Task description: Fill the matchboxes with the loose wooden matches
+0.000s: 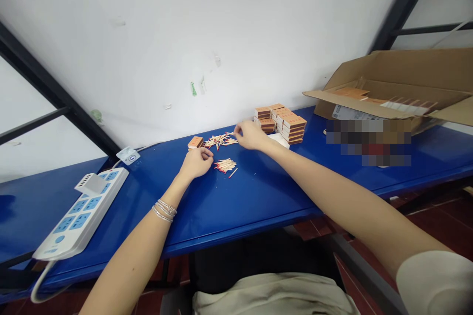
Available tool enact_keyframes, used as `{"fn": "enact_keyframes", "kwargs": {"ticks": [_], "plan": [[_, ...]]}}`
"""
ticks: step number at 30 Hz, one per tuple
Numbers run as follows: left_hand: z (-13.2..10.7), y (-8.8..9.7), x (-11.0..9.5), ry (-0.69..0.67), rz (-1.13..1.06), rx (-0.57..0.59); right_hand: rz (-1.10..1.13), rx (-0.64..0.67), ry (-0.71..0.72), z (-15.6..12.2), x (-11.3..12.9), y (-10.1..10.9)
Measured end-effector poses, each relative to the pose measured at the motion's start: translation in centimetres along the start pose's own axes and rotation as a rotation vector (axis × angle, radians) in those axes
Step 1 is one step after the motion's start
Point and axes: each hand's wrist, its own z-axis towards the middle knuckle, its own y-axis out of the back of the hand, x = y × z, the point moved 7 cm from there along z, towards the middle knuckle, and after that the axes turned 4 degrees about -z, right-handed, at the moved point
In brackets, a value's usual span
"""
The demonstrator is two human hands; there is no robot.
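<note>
My right hand [252, 135] is closed in a pinch at the right end of a loose heap of red-tipped matches [219, 141], with a match at its fingertips. My left hand [197, 162] rests low over the table, thumb and fingers drawn together; anything between them is too small to make out. Just right of its fingertips lies a smaller, more even bunch of matches [226, 165], with one single match [233, 173] beside it. Behind the left hand stands an orange matchbox [195, 142], partly hidden by the hand.
Stacked matchboxes [288, 120] stand behind my right hand, with a white item [281, 140] in front. An open cardboard box [406, 74] holds more items at right. A white power strip [83, 211] lies on the blue table [240, 211] at left. A wall rises behind.
</note>
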Motion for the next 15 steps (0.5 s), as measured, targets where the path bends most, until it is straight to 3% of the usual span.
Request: {"fn": "enact_keyframes", "kwargs": {"ticks": [4,7,12,15], "plan": [[-0.1,0.0,0.1,0.032,0.022,0.0,0.202,0.245,0.263,-1.4,3.6,-1.2],[-0.1,0.0,0.0,0.039,0.03,0.013,0.225,0.356,0.336,-2.1,4.7,-2.0],[-0.2,0.0,-0.1,0.034,0.034,0.026,-0.03,0.179,0.112,-0.6,1.3,-1.7],[-0.2,-0.1,-0.1,0.033,0.034,0.036,-0.133,0.129,0.049,0.0,-0.5,-2.1]]}}
